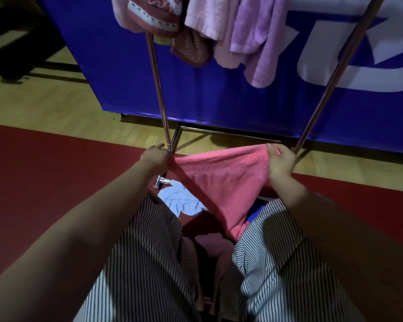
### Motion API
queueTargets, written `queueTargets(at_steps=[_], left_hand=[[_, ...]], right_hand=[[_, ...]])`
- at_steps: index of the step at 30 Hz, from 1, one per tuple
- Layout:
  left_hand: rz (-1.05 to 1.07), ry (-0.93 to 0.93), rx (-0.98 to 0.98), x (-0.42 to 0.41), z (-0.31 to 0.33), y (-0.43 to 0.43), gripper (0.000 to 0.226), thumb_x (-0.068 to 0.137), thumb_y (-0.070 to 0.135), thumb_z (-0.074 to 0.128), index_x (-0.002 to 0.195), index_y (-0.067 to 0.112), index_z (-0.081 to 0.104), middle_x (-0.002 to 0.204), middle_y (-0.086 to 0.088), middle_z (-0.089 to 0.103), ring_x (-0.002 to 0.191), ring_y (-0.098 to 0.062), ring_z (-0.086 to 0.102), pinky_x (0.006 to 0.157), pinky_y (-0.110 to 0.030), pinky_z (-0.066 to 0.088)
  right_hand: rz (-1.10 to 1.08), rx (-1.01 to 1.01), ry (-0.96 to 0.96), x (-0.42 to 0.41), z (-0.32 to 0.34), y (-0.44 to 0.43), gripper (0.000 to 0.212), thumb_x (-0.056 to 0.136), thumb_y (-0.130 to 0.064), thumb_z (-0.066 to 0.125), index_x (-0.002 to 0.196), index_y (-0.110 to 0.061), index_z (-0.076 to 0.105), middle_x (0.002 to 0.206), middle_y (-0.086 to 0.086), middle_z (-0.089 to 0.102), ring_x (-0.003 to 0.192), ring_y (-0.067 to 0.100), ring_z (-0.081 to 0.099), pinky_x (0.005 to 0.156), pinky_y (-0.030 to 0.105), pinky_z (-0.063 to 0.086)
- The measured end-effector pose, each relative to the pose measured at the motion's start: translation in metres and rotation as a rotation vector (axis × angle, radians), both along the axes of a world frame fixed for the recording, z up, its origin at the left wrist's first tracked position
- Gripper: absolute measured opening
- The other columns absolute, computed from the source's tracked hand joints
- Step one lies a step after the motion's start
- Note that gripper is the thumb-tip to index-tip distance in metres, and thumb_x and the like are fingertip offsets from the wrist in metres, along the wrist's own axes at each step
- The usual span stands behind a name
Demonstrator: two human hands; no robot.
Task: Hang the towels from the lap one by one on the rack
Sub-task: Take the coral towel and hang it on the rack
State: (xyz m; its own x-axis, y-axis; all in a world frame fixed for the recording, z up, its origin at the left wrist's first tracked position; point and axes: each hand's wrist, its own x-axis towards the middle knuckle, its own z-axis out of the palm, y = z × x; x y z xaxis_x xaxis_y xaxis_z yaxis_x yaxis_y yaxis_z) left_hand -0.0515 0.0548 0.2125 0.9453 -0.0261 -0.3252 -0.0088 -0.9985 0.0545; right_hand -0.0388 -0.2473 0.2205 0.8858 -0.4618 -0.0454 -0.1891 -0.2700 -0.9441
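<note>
Nappy pink cloth towel (221, 180), glossy metal rack (157, 89), smooth wood floor (44, 101).

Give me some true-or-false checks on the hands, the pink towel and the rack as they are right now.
1. Both the left hand and the right hand have a grip on the pink towel. True.
2. The pink towel is draped over the rack. False: it is stretched between the two hands, low down between the rack's poles.
3. No towels hang on the rack. False: a lilac towel and others hang at the top.
4. A light blue cloth lies below the pink towel, near the left knee. True.
</note>
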Motion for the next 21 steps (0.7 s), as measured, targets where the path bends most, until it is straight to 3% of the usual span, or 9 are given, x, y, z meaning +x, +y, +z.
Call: queueTargets(at_steps=[2,4,7,10,12,13,16,19,21], left_hand=[[0.018,-0.12,-0.057,0.003,0.005,0.0,0.031,0.085,0.039,0.062,0.105,0.015,0.064,0.117,-0.012,0.061,0.121,-0.031,0.05,0.092,-0.036,0.045],[0.044,-0.162,-0.138,0.002,0.011,-0.002,0.027,0.084,0.043,0.062,0.091,0.016,0.062,0.089,-0.004,0.06,0.09,-0.026,0.058,0.067,-0.03,0.044],[0.063,-0.082,-0.369,-0.001,0.016,-0.004,0.033,0.079,0.049,0.066,0.077,0.017,0.057,0.068,0.006,0.055,0.064,-0.013,0.053,0.052,-0.025,0.036],[0.116,-0.018,-0.736,-0.004,0.019,-0.006,0.044,0.073,0.044,0.068,0.081,0.0,0.065,0.072,-0.003,0.065,0.063,-0.013,0.06,0.056,-0.023,0.049],[0.17,0.005,-0.895,-0.004,0.021,-0.008,0.044,0.081,0.037,0.064,0.087,-0.008,0.065,0.079,-0.013,0.067,0.065,-0.017,0.066,0.062,-0.03,0.057],[0.195,0.039,-0.931,-0.005,0.022,-0.009,0.039,0.087,0.032,0.06,0.087,-0.007,0.064,0.078,-0.014,0.066,0.061,-0.014,0.067,0.057,-0.027,0.057],[0.225,0.132,-0.87,-0.005,0.022,-0.008,0.028,0.095,0.031,0.049,0.084,0.006,0.056,0.075,-0.007,0.058,0.053,-0.009,0.06,0.046,-0.018,0.049],[0.262,0.244,-0.843,-0.005,0.011,-0.002,0.028,0.098,0.021,0.046,0.116,0.001,0.054,0.1,-0.012,0.059,0.082,-0.017,0.059,0.06,-0.017,0.05],[0.291,0.239,-0.812,-0.003,0.005,0.0,0.032,0.097,0.016,0.048,0.124,-0.002,0.051,0.105,-0.013,0.058,0.087,-0.017,0.057,0.064,-0.017,0.049]], right_hand=[[-0.031,0.009,0.002,0.001,0.001,-0.002,0.022,0.091,-0.018,0.056,0.102,-0.003,0.068,0.097,0.01,0.066,0.088,0.017,0.055,0.076,0.024,0.04],[-0.069,0.022,0.025,0.002,0.002,-0.004,0.023,0.092,-0.02,0.055,0.104,-0.004,0.067,0.097,0.008,0.065,0.089,0.017,0.055,0.078,0.025,0.041],[-0.141,0.078,0.051,0.005,0.002,-0.009,0.023,0.091,-0.021,0.056,0.104,-0.006,0.068,0.103,0.01,0.067,0.096,0.023,0.06,0.089,0.033,0.049],[-0.157,0.117,0.088,0.008,0.002,-0.012,0.023,0.092,-0.02,0.056,0.105,-0.005,0.067,0.107,0.014,0.067,0.1,0.027,0.061,0.087,0.033,0.048],[-0.155,0.143,0.1,0.009,0.002,-0.011,0.023,0.092,-0.02,0.056,0.105,-0.005,0.067,0.108,0.014,0.067,0.1,0.027,0.061,0.086,0.032,0.048],[-0.157,0.145,0.104,0.009,0.002,-0.01,0.023,0.092,-0.02,0.056,0.105,-0.005,0.067,0.109,0.014,0.066,0.102,0.028,0.061,0.087,0.034,0.049],[-0.159,0.129,0.139,0.01,0.001,-0.008,0.024,0.092,-0.02,0.057,0.106,-0.005,0.067,0.113,0.015,0.065,0.105,0.03,0.06,0.092,0.037,0.048],[-0.162,0.129,0.183,0.011,-0.001,-0.006,0.025,0.091,-0.022,0.057,0.106,-0.005,0.067,0.112,0.015,0.066,0.105,0.031,0.061,0.09,0.034,0.047],[-0.131,0.136,0.242,0.01,-0.001,-0.003,0.026,0.091,-0.023,0.057,0.107,-0.005,0.067,0.11,0.014,0.067,0.104,0.03,0.061,0.085,0.029,0.045]])
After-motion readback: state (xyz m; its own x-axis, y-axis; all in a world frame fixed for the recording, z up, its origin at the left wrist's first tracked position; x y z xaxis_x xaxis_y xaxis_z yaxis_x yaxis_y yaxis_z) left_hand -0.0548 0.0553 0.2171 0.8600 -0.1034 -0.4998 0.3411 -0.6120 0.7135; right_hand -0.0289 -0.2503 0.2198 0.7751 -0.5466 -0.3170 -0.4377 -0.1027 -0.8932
